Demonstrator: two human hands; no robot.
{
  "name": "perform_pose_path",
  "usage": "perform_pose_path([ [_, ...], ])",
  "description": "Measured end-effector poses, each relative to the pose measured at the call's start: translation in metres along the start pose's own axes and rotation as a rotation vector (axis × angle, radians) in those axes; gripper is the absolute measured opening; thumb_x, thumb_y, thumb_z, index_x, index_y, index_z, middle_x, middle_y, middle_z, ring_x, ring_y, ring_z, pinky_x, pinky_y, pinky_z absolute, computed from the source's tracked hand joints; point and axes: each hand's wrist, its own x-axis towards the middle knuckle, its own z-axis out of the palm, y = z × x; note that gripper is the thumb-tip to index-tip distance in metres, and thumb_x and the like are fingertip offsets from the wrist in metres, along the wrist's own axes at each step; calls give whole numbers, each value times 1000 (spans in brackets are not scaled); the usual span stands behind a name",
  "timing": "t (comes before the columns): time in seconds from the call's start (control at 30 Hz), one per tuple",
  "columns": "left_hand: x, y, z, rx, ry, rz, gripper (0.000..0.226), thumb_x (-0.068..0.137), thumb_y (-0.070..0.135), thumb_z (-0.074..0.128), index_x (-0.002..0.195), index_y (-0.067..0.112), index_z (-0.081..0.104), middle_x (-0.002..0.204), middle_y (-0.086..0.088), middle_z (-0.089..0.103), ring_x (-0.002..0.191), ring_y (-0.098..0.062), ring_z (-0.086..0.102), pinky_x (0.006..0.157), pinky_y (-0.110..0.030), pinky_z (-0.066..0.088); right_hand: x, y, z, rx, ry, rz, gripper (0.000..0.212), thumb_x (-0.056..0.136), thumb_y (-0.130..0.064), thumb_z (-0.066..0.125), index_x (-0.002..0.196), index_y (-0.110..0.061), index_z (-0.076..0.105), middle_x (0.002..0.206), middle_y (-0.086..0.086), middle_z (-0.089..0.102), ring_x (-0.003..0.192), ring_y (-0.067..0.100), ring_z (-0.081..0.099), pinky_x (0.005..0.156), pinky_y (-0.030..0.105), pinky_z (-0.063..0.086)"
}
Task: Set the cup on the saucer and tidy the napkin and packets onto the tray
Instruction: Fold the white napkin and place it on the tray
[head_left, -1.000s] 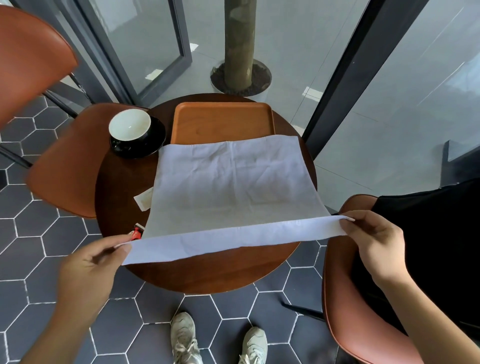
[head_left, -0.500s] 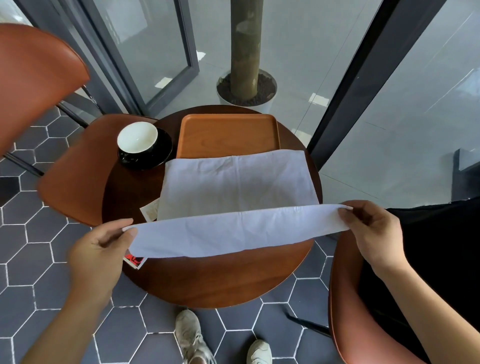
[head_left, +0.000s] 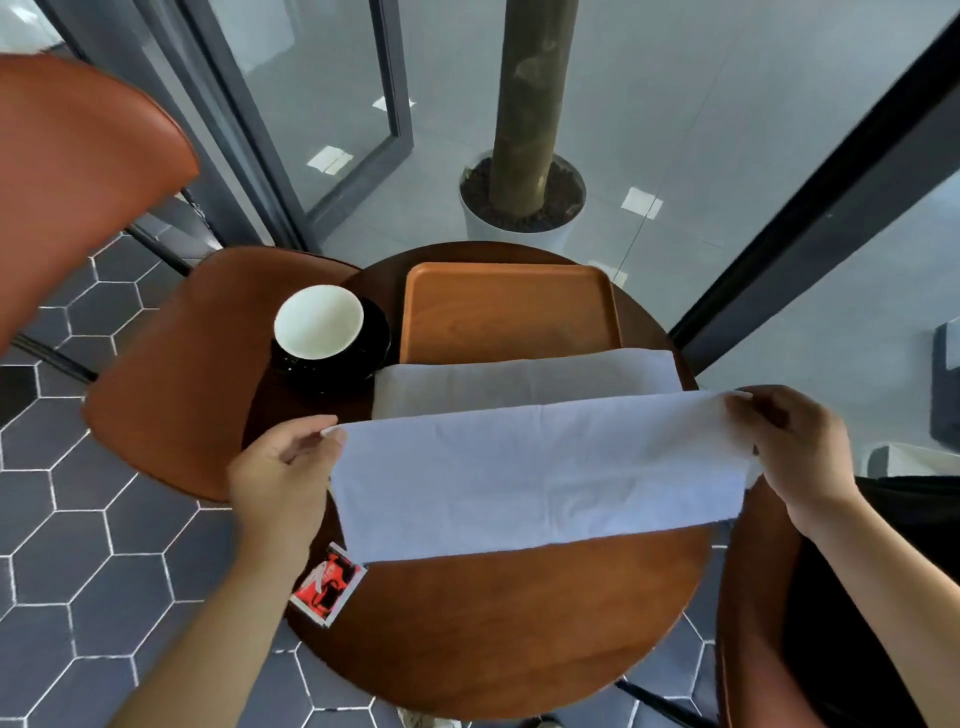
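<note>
While the left hand (head_left: 283, 467) and right hand (head_left: 795, 447) each pinch a corner of the pale grey cloth napkin (head_left: 540, 483), it is folding over above the round dark wooden table (head_left: 519, 623). Behind the napkin lies the orange wooden tray (head_left: 511, 312); left of the tray, the white cup (head_left: 318, 322) sits on its black saucer (head_left: 374, 338). A red packet (head_left: 327, 584) lies at the napkin's near-left corner.
</note>
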Motion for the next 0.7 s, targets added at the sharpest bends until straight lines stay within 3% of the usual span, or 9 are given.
perform_pose_path([
  [0.07,10,3,8,34,-9,31,21,84,12,76,87,33,76,80,12,76,75,-4,71,64,-14,53,9,0,9,-40,9,7,17,92,-26,64,83,-38,70,73,-18,69,70,2,62,59,25,47],
  [0.17,26,6,19,93,-16,75,16,85,12,75,95,23,77,84,11,76,80,-3,71,73,-22,54,24,5,20,-69,18,24,11,92,-31,63,84,-34,70,82,-8,71,79,20,65,70,39,55],
  [0.27,40,8,33,171,7,146,15,85,13,74,99,19,77,86,13,74,82,-2,70,77,-20,53,40,8,29,-112,22,40,10,92,-29,62,94,-27,71,84,-1,70,83,29,65,76,48,57],
  [0.37,53,10,49,251,32,163,15,86,14,72,100,16,77,83,11,73,81,-3,68,75,-14,49,57,11,37,-134,20,61,9,92,-28,61,92,-25,70,83,2,70,81,30,64,73,47,57],
  [0.47,60,9,60,358,66,224,15,88,13,70,101,14,77,82,10,71,80,-6,66,70,-2,41,75,14,47,-171,11,41,9,91,-26,62,89,-23,69,74,2,67,70,27,61,61,35,50],
  [0.63,61,8,68,532,109,325,25,91,12,70,115,10,72,101,-3,74,85,-18,68,75,-23,46,95,16,67,-207,-8,4,10,91,-28,62,87,-23,70,65,-6,61,60,17,54,52,25,39],
  [0.7,50,6,66,557,124,306,27,90,11,70,116,9,71,106,-4,72,84,-17,65,73,-20,43,98,19,73,-255,-25,-38,12,92,-28,62,93,-21,72,70,-6,62,61,17,54,53,23,37],
])
